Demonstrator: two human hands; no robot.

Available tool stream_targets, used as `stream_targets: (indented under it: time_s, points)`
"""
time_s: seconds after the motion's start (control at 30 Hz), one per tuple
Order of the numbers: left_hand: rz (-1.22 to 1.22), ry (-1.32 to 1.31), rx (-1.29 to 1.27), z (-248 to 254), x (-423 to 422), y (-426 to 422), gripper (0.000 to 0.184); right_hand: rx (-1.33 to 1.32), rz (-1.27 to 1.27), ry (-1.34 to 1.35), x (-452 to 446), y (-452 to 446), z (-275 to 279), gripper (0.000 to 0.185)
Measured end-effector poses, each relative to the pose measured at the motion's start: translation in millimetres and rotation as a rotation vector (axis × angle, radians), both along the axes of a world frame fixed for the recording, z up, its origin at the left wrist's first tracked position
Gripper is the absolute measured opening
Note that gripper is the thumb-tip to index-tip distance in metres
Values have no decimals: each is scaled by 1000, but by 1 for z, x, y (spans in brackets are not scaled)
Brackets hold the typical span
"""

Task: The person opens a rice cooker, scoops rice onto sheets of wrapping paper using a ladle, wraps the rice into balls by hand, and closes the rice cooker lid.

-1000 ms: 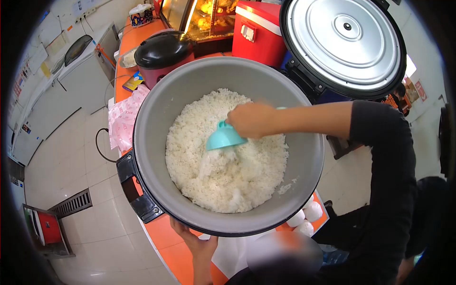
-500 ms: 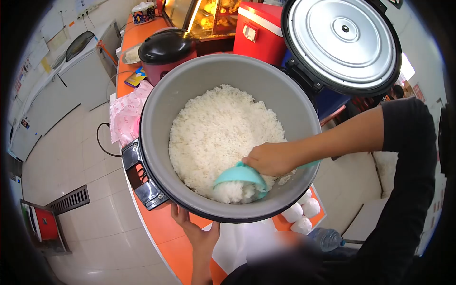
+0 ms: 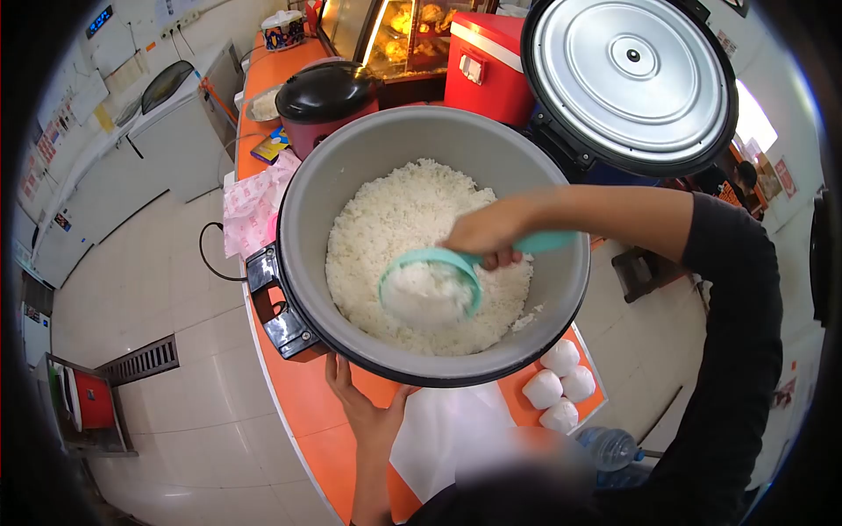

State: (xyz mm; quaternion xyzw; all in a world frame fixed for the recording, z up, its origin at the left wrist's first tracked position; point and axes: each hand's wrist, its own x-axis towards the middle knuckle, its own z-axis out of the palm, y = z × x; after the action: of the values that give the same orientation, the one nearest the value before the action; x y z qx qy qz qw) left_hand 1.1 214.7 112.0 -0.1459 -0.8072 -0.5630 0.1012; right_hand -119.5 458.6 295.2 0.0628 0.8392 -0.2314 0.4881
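Observation:
A turquoise plastic ladle (image 3: 478,282) filled with rice is gripped in my right hand (image 3: 491,235), slightly blurred. It hangs over the white cooked rice (image 3: 395,210) inside the large grey pot of a rice cooker (image 3: 303,184). My left hand (image 3: 367,408) rests at the cooker's near side, fingers and thumb apart, with the fingertips touching or just below the black rim. Beside that hand a sheet of white paper (image 3: 452,430) lies on the orange counter (image 3: 307,430).
The cooker's silver lid (image 3: 631,79) stands raised at the back right. Several white wrapped bundles (image 3: 544,388) sit right of the paper, near a plastic bottle (image 3: 611,447). Behind are a smaller black-lidded cooker (image 3: 329,92), a red cooler box (image 3: 491,70) and a lit food display (image 3: 403,39).
My right hand has lifted the ladle out of the rice, up and slightly left, with rice in it. The left hand stays by the cooker's rim; the whole view has shifted slightly.

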Motion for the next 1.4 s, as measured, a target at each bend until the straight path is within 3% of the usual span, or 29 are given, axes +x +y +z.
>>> stream_targets:
  time_s: [0.07, 0.17, 0.2, 0.33, 0.43, 0.53, 0.63, 0.83, 1.1, 1.13, 1.23, 1.4]
  points:
    - [-5, -10, 0, -3, 0, -1, 109, 154, 2, 326, -5, -1, -5, 47]
    - [-6, -3, -20, 3, -1, 0, 108, 109, 60, 957, 7, 5, -58, 43]
    - [-4, -2, -21, 3, -1, 0, 108, 67, 23, 1015, 6, 10, -63, 37]
    - [12, -16, -35, 0, 1, -1, 108, 164, -113, 611, -25, 23, -42, 26]
    - [14, -1, -23, -6, -1, -3, 108, 248, 635, 704, -57, 55, -105, 26]
    - [19, 23, -34, -2, -6, 0, 110, 230, 223, 371, -32, 15, -100, 37]
    - [23, 34, -62, -2, -5, -2, 109, 66, -148, 379, -6, -11, -80, 50]
    - [11, 64, -112, 10, -4, -3, 108, -68, -118, 408, 22, -61, -26, 53]
    - [-26, 49, -133, 6, -7, -1, 108, 28, -186, 333, 58, -76, 12, 47]
    - [-27, 31, -143, 5, -6, -1, 109, 39, 85, 553, 60, -74, 9, 48]
    - [-29, 40, -129, 13, -6, -1, 99, 32, -93, 409, 62, -67, 15, 47]
    - [-22, 19, -137, 17, -8, -2, 98, -28, -113, 374, 66, -54, 26, 48]
